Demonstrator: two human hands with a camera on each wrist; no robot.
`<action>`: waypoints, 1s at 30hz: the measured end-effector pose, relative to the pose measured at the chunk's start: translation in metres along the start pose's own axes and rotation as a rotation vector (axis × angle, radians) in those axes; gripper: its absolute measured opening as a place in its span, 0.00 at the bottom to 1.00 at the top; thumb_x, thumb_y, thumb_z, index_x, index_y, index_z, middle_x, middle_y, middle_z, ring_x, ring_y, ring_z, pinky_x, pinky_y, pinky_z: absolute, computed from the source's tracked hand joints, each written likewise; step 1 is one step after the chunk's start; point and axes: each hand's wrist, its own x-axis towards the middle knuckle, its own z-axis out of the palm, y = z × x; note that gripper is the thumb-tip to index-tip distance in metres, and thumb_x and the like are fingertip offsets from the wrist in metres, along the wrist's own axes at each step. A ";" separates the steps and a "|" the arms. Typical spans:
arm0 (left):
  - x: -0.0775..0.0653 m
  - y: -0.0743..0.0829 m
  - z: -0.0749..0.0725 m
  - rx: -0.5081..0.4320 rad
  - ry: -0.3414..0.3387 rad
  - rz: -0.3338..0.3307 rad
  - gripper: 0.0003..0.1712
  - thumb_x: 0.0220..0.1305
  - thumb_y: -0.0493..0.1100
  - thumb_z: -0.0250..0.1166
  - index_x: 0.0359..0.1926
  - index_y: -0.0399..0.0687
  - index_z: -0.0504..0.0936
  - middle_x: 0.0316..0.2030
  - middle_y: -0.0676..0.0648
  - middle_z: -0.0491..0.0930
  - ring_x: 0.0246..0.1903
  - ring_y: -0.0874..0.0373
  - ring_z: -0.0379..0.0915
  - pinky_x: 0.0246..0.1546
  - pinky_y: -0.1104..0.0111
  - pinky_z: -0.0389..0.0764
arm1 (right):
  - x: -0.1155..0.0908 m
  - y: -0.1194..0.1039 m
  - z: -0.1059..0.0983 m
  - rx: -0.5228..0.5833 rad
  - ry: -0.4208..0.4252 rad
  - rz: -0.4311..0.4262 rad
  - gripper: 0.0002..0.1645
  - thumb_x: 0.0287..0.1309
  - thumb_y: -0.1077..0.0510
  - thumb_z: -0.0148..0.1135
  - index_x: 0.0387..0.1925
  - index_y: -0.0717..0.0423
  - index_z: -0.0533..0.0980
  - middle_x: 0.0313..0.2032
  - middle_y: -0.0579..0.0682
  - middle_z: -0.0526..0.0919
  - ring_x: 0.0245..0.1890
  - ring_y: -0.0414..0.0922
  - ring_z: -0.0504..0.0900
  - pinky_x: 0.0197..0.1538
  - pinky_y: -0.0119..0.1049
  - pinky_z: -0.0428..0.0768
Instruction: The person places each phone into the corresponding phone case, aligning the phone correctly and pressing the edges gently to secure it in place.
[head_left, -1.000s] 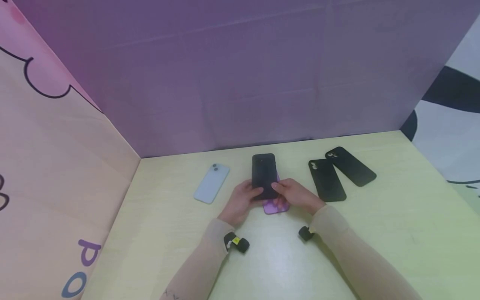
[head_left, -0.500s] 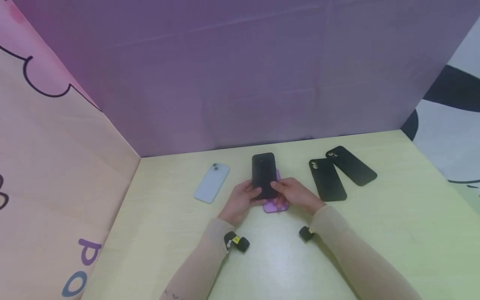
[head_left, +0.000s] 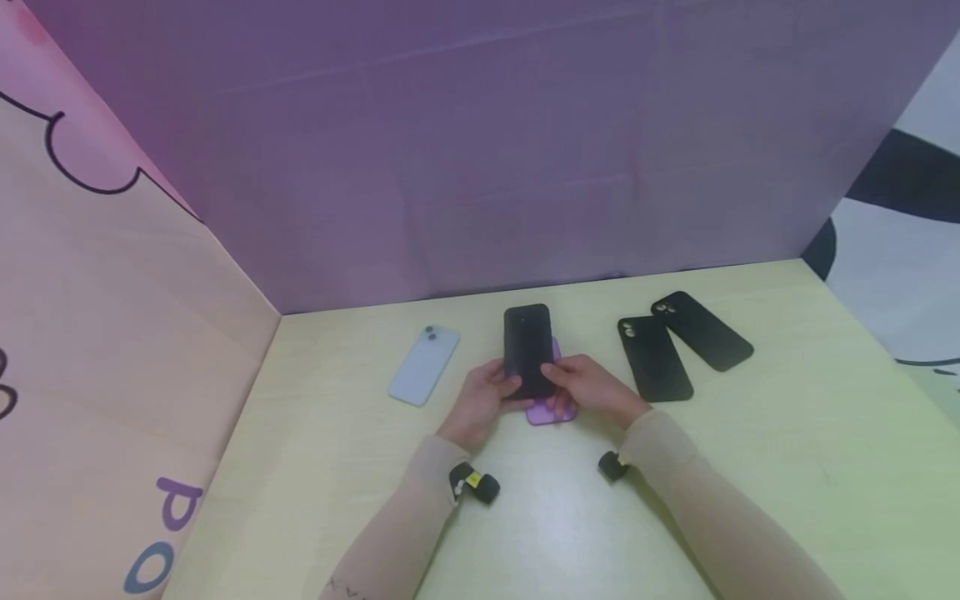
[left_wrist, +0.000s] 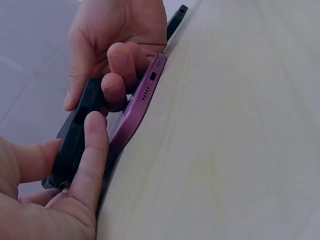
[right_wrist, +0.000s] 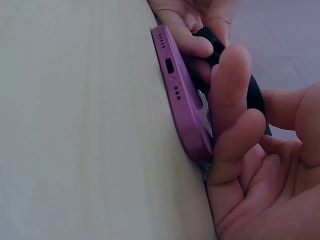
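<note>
Two-handed handling of a black phone case [head_left: 528, 343]. The left hand [head_left: 478, 404] pinches its lower left corner, thumb on the upper face and a finger along the bottom edge; the right hand [head_left: 600, 392] grips the lower right, thumb above, curled fingers behind. Whether a phone sits inside cannot be told. Just beneath the hands, a purple phone [head_left: 542, 414] lies on the bench [head_left: 315, 475]; contact with the right fingers is unclear. Beyond the left hand, to its left, lies a pale blue phone [head_left: 423, 367]; beyond the right hand, to its right, a nearer black case [head_left: 658, 362] and a farther black case [head_left: 703, 332]. The step in hand appears to be holding and working the lower edge; the next move probably calls for even thumb pressure, clear of the purple phone.
</note>
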 end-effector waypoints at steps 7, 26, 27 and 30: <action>-0.001 0.001 0.001 0.002 0.013 -0.002 0.27 0.75 0.33 0.52 0.73 0.39 0.67 0.67 0.33 0.75 0.59 0.39 0.80 0.55 0.60 0.87 | -0.002 -0.003 0.000 -0.009 -0.007 0.002 0.24 0.79 0.49 0.49 0.43 0.68 0.79 0.21 0.49 0.85 0.20 0.40 0.82 0.28 0.34 0.83; 0.001 0.001 0.005 0.000 0.169 0.058 0.30 0.68 0.28 0.59 0.70 0.40 0.68 0.62 0.29 0.76 0.55 0.39 0.82 0.52 0.59 0.88 | 0.001 0.004 -0.004 0.027 -0.024 -0.001 0.21 0.76 0.52 0.55 0.44 0.70 0.78 0.28 0.52 0.89 0.24 0.40 0.86 0.31 0.35 0.85; 0.001 0.001 0.004 0.006 0.171 0.067 0.30 0.67 0.27 0.59 0.70 0.38 0.68 0.62 0.28 0.76 0.56 0.38 0.82 0.53 0.59 0.88 | 0.001 0.004 -0.004 0.030 -0.030 -0.004 0.20 0.75 0.53 0.56 0.44 0.70 0.78 0.28 0.53 0.90 0.25 0.40 0.87 0.31 0.34 0.85; 0.001 0.003 0.004 0.010 0.181 0.062 0.30 0.67 0.28 0.60 0.70 0.37 0.69 0.64 0.31 0.76 0.58 0.39 0.81 0.55 0.58 0.87 | 0.000 0.003 -0.004 0.023 -0.042 -0.009 0.18 0.74 0.54 0.57 0.43 0.69 0.79 0.30 0.54 0.90 0.26 0.40 0.87 0.32 0.34 0.86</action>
